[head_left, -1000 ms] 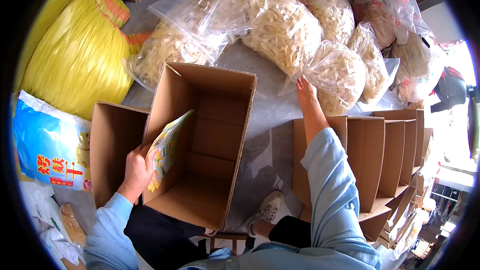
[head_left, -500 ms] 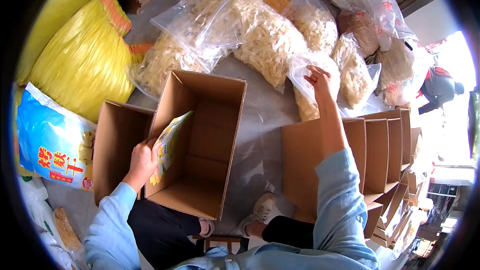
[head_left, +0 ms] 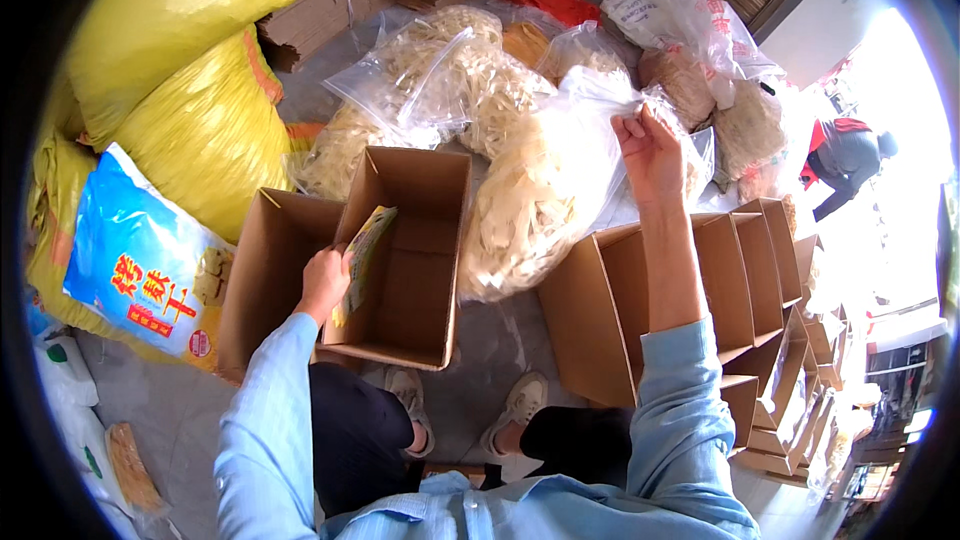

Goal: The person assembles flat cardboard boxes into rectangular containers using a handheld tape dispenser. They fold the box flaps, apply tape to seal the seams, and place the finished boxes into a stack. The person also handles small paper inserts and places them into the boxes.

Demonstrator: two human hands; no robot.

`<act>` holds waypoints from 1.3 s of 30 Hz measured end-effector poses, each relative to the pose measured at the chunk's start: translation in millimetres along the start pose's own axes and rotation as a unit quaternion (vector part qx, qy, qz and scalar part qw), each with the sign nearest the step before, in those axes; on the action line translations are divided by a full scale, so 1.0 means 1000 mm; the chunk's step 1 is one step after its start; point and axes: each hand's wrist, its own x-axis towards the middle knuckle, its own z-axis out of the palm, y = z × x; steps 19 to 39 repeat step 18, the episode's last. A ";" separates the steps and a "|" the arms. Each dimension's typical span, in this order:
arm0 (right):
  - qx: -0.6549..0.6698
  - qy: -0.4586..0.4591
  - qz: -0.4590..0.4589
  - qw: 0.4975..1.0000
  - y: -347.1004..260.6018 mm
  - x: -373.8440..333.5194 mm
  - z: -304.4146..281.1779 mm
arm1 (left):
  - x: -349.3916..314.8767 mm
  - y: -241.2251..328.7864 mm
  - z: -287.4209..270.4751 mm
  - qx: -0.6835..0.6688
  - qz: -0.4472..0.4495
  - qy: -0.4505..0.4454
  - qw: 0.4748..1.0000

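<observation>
My right hand [head_left: 650, 152] grips the top of a clear plastic bag [head_left: 545, 190] full of pale dried strips and lifts it off the pile. The bag hangs between an open brown cardboard box [head_left: 405, 260] and a row of boxes. My left hand [head_left: 322, 282] rests on the near left wall of that open box and holds a flat yellow-green printed packet [head_left: 362, 258] upright against the inside of the wall. The box has only the packet in it.
Several more clear bags [head_left: 440, 80] of the same strips lie behind. A row of open cardboard boxes [head_left: 700, 280] stands on the right. Yellow sacks [head_left: 190, 120], a blue printed bag [head_left: 140, 260] and another box [head_left: 265, 270] sit left. A person [head_left: 845, 155] bends at far right.
My right hand has gone from resting on the bag pile to grasping one bag's top and raising it toward the box. My left hand and packet have stayed put.
</observation>
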 end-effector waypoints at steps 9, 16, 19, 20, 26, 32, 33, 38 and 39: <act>0.074 -0.132 -0.027 0.988 -0.122 -0.056 0.148 | -0.029 0.002 -0.048 -0.512 -0.141 0.160 0.832; -0.164 -0.094 -0.116 0.975 -0.138 -0.055 0.195 | -0.100 0.017 -0.120 -0.708 -0.180 0.257 0.633; -0.117 -0.179 -0.096 0.972 -0.146 -0.019 0.164 | -0.115 0.023 -0.140 -0.724 -0.210 0.256 0.605; -0.117 -0.179 -0.096 0.972 -0.146 -0.019 0.164 | -0.115 0.023 -0.140 -0.724 -0.210 0.256 0.605; -0.117 -0.179 -0.096 0.972 -0.146 -0.019 0.164 | -0.115 0.023 -0.140 -0.724 -0.210 0.256 0.605; -0.117 -0.179 -0.096 0.972 -0.146 -0.019 0.164 | -0.115 0.023 -0.140 -0.724 -0.210 0.256 0.605; -0.117 -0.179 -0.096 0.972 -0.146 -0.019 0.164 | -0.115 0.023 -0.140 -0.724 -0.210 0.256 0.605; -0.117 -0.179 -0.096 0.972 -0.146 -0.019 0.164 | -0.115 0.023 -0.140 -0.724 -0.210 0.256 0.605; -0.117 -0.179 -0.096 0.972 -0.146 -0.019 0.164 | -0.115 0.023 -0.140 -0.724 -0.210 0.256 0.605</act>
